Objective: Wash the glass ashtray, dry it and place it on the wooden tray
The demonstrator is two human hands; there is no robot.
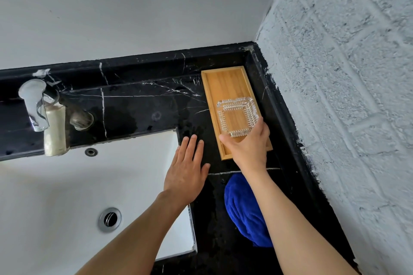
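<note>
- Nearest to me, my two bare forearms reach out over the white sink (55, 185) and the black marble counter (138, 105).
- A crumpled blue cloth (241, 207) lies on the counter, partly under my right forearm.
- My left hand (186, 172) is spread flat with fingers wide, holding nothing — it sits at the corner where the sink edge meets the counter.
- My right hand (250, 145) grips the near edge of the glass ashtray (237, 114), thumb on the left side, fingers wrapped round the right.
- The ashtray is over the near half of the wooden tray (225, 82); whether its base rests fully on the wood I cannot tell.
- The tray lies lengthwise beside the rough white brick wall (346, 73).
- Farthest left — a chrome tap (34, 105) stands behind the sink.
</note>
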